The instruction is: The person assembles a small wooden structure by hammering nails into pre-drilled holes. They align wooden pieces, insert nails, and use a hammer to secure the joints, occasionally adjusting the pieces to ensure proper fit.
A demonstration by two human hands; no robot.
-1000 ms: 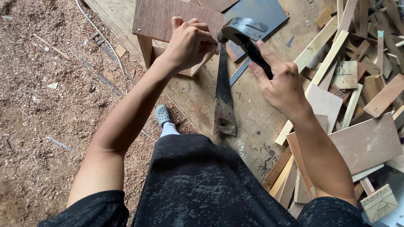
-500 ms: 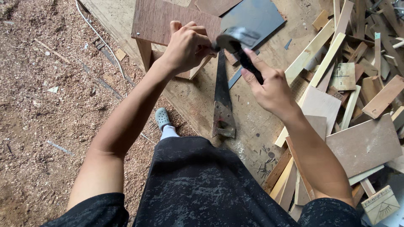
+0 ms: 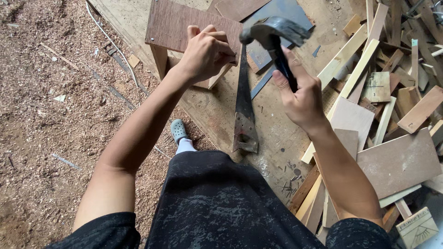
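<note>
In the upper middle of the frame, a hammer point(image 3: 276, 34) hangs raised above the work, its dull grey metal head blurred and its dark handle running down and to the right into the right hand point(image 3: 300, 94). That hand's fingers are curled shut around the handle, with the thumb laid along its near side, pointing toward the head. Just left of the hammer head, the left hand point(image 3: 205, 53) rests on the near edge of a brown plywood board point(image 3: 177, 25); its fingers are bunched tightly together with the tips pinched, but what they pinch is too small to tell. The board sits on pale wooden legs point(image 3: 160, 60) in the upper left-centre, like the top of a small stool. Below the two hands, a hand saw point(image 3: 243, 108) lies on the worn wooden floor panel point(image 3: 217, 108), its dark blade pointing up toward the hammer and its rusty plate end nearest the person. A dark grey sheet point(image 3: 281, 14) lies behind the hammer. Scrap wood offcuts point(image 3: 387, 97) are heaped along the right side of the frame. Loose nails point(image 3: 288, 182) are scattered in the lower centre-right. Sawdust point(image 3: 55, 120) covers the ground across the left. A grey clog with a white sock point(image 3: 179, 131) shows near the centre, above the person's dark shorts point(image 3: 221, 207).
</note>
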